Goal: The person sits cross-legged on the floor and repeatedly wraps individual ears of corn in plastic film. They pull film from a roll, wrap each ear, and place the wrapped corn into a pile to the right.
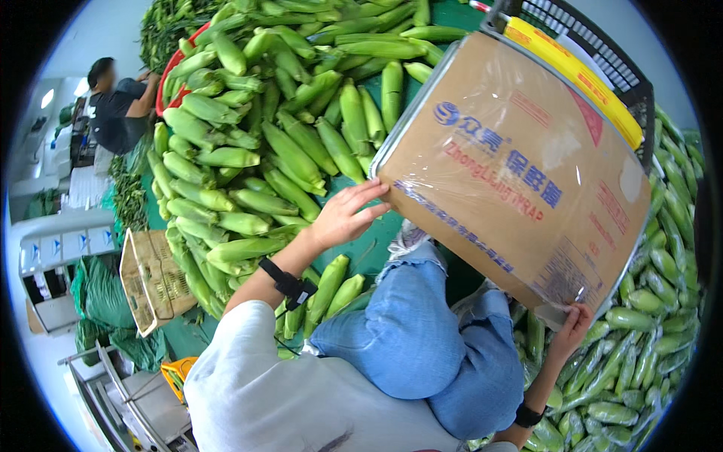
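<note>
A large brown cardboard box (501, 135) with printed markings and glossy film over it sits tilted at upper right, in a pale metal-edged frame. My left hand (355, 213) has its fingertips closed on the box's left corner, with a black strapped device on that wrist. My right hand (572, 324) grips the lower right corner, where crumpled film shows. A long yellow box (572, 75) lies along the far side, beside a black plastic crate (633, 83). My bent legs in blue jeans (392, 339) are below the box.
Husked green corn (226, 158) is piled left and ahead; film-wrapped corn (670, 271) covers the right. A person in dark clothes (113, 113) works at the upper left by a red basket (167, 94). A cream crate (154, 279), green sacks (105, 294) and metal carts (124, 399) stand left.
</note>
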Demonstrator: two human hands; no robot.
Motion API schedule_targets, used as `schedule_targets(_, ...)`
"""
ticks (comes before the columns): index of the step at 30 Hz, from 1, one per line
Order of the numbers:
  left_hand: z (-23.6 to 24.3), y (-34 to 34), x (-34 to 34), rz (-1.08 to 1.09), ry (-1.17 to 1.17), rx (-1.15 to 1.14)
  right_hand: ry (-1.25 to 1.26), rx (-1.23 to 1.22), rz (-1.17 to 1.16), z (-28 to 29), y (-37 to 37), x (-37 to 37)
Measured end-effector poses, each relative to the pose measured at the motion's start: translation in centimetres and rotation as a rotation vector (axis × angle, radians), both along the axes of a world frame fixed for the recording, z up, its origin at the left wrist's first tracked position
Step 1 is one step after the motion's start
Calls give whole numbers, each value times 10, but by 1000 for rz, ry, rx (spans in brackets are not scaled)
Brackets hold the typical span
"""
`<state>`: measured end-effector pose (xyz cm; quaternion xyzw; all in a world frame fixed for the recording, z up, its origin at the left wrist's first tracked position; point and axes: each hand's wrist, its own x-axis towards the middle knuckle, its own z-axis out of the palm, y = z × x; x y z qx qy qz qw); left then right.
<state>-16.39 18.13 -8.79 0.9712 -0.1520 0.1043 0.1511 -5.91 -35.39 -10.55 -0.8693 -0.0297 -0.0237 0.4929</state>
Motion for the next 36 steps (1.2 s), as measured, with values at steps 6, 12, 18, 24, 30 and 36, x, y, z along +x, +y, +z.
schedule_targets(6,-84,70,-80,967,334,-461,-38,-56,-37,-11,-10,0)
schedule_targets(12,-186,172,-52,1503,215,-919,-56,-65,-13,-13,-11,2)
schedule_targets(18,-173,188,-38,1623,288,-1162,51,-69,-93,-5,-5,-3)
schedule_targets(24,-39,96,-43,973,216,-1554,0,-314,-32,31,21,3)
schedule_targets(30,88,-30,78,17,160,-398,47,-410,22,59,46,11)
schedule_targets(36,89,-146,177,-447,136,-158,2,-547,131,79,52,13)
